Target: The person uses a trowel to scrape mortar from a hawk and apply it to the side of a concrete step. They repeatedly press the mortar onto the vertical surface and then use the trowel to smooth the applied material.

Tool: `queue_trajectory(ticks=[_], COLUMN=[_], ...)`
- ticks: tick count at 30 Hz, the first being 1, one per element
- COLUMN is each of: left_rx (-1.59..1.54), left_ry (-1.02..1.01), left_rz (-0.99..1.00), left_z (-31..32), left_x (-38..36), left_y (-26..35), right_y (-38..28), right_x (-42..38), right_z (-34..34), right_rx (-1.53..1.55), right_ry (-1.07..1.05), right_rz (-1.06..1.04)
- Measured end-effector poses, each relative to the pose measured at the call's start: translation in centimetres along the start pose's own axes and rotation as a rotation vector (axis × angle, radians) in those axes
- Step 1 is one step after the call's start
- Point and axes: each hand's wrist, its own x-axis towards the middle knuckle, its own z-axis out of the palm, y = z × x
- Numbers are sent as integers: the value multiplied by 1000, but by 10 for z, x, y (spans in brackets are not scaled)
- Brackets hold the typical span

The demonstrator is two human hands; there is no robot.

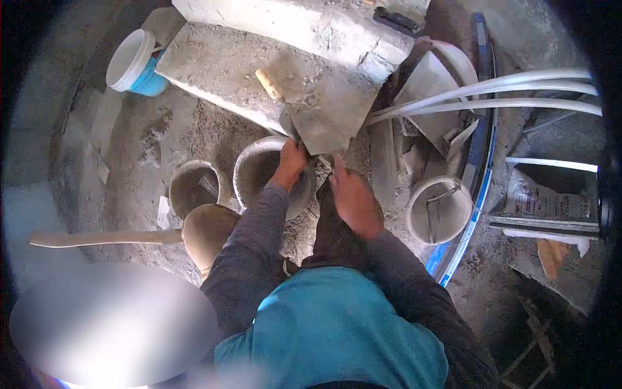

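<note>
A flat grey-beige tile piece [334, 123] slants over the front edge of the concrete step. At its lower left corner my left hand [291, 165] has its fingers closed on the edge, above the rim of a large mortar-stained bucket [249, 159]. My right hand [355, 200] is just below the tile's bottom edge, fingers curled and index finger towards it; I cannot tell what it grips. A trowel with a wooden handle [269, 85] lies on the step, its blade down beside the tile's left edge.
A smaller bucket [178, 191] stands left, another bucket [416, 214] right. A blue-and-white tub [139, 71] stands by the step [217, 55]. White pipes [518, 81] jut in from the right past a long blue level [481, 58]. A long wooden handle [103, 239] extends at left.
</note>
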Motion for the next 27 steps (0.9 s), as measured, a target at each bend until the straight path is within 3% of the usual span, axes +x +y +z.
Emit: queue_trajectory(ticks=[2,3,5,6,9,11,13,15,17,20,22,27], left_rx=[117,-66,55,179,298,264,233,323,368,425,-399,-116], left_ry=[66,45,73,95,40,-2,-33,98,172,143,8,-54], left_rz=[43,-18,37,95,0,2,28,132,177,106,-169,-141], left_z=[-1,1,2,-1,-1,-1,-2,0,-1,4,6,-1], left_x=[-1,7,5,1,22,19,25,14,14,7,-7,-3], left_y=[5,-8,-17,-9,-41,-44,-30,-22,-21,-21,13,11], right_y=[-1,5,19,23,17,-3,-2,10,23,22,16,16], right_x=[5,2,-6,-5,-3,16,15,2,-5,4,27,18], right_z=[-3,3,21,25,20,-3,-6,5,17,19,23,13], right_rx=[34,28,-53,-53,-58,40,37,30,33,24,47,34], right_ry=[-117,-119,196,190,114,-188,-115,-78,194,97,68,34], right_rz=[82,77,-140,-147,-114,131,105,78,-140,-55,-5,31])
